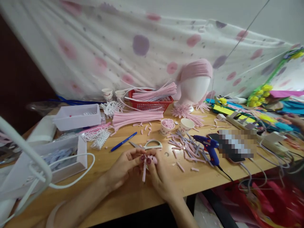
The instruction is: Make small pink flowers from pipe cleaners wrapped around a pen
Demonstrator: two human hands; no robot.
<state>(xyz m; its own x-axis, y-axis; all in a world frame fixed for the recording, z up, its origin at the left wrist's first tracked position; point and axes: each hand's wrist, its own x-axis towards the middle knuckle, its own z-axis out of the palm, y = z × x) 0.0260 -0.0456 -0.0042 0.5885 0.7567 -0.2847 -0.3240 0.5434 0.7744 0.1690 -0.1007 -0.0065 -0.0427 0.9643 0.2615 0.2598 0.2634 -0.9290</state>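
My left hand (127, 164) pinches a short pink pipe cleaner (144, 173) near the table's front edge; the strip hangs down between my hands. Thumb and fingers of my right hand (158, 172) close around a small bundle of pink pipe cleaner loops (152, 159), which touches the strip. How the two pieces join is hidden by my fingertips. Just beyond my hands lie scissors (153, 145) with pale handles. To their left rests a blue pen (123, 141). Cut pink and grey pipe cleaner pieces (187, 148) are scattered to the right.
A blue glue gun (209, 147) and a phone (228, 152) with cables lie right. Behind stand paper cups (187, 125), a red basket (152, 105) of pipe cleaners and a white head form (193, 87). White trays (83, 152) and a lamp arm (26, 152) occupy the left. Another person's hand (294, 120) shows far right.
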